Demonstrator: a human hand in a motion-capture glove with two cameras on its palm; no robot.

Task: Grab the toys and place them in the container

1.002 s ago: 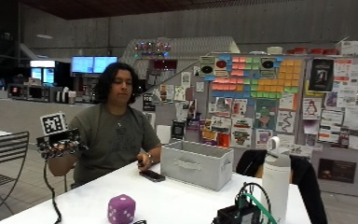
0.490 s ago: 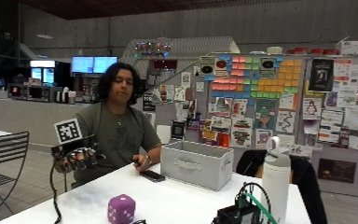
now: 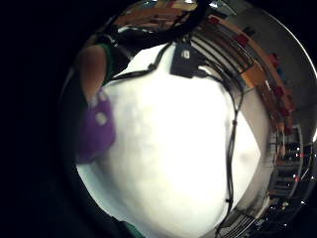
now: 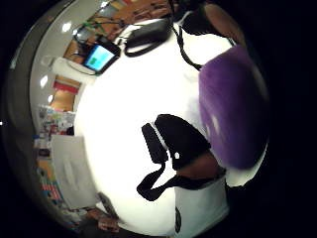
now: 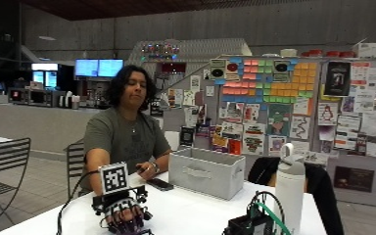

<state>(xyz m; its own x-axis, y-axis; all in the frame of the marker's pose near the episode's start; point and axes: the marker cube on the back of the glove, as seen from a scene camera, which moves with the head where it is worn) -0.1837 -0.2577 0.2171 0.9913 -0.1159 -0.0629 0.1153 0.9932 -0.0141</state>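
On the table (image 5: 194,215), gloved hand (image 5: 124,218) now covers purple toy (image 5: 130,226).

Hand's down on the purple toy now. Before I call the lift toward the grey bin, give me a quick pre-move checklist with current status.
1. Gloved right hand over the purple toy: ok, it sits on top of the toy at the near table edge.
2. Fingers closed round the toy: cannot tell; they drape over it, the wrap is not visible.
3. Toy close to the palm: ok, it fills much of the thumb side palm view.
4. Grey container open on top: ok, nothing covers it.
5. Path to the container: not ok; a black phone lies between.
6. Bare hand out of the way: ok, resting by the phone.
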